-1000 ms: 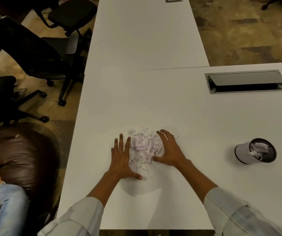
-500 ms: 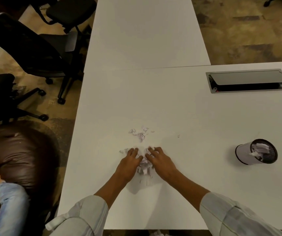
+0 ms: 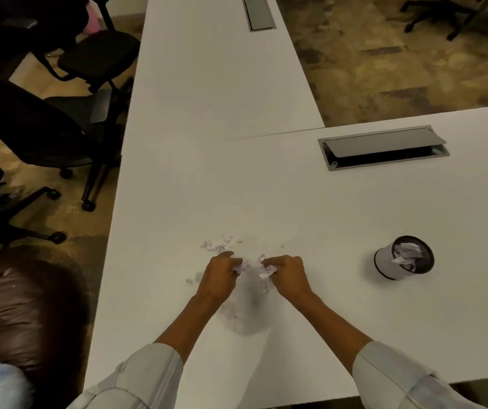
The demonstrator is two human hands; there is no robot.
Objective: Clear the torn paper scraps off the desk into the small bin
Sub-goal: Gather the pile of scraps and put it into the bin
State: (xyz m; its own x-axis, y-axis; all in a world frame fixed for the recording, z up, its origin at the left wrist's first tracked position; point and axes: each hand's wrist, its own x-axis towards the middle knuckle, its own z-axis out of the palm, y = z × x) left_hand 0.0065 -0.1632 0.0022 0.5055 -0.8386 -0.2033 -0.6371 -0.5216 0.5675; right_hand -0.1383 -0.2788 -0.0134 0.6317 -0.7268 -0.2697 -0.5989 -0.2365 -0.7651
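Note:
On the white desk [image 3: 310, 208], my left hand [image 3: 220, 271] and my right hand [image 3: 285, 271] are each closed around a clump of torn paper scraps [image 3: 267, 271], a little apart from each other. More loose scraps [image 3: 217, 245] lie just beyond my left hand, and single bits lie at the left and right of them. The small bin [image 3: 402, 258], a round mesh cup with white paper inside, stands to the right of my right hand, leaning toward me in this view.
A grey cable hatch [image 3: 383, 147] with its lid raised sits in the desk at the back right. A second desk runs away at the back. Black office chairs [image 3: 59, 113] stand off the left edge, and a brown leather seat [image 3: 24, 314] is at the lower left.
My flat hands drew the spread pile together toward me, then closed on clumps of scraps and parted slightly. Some scraps stayed behind on the desk farther away.

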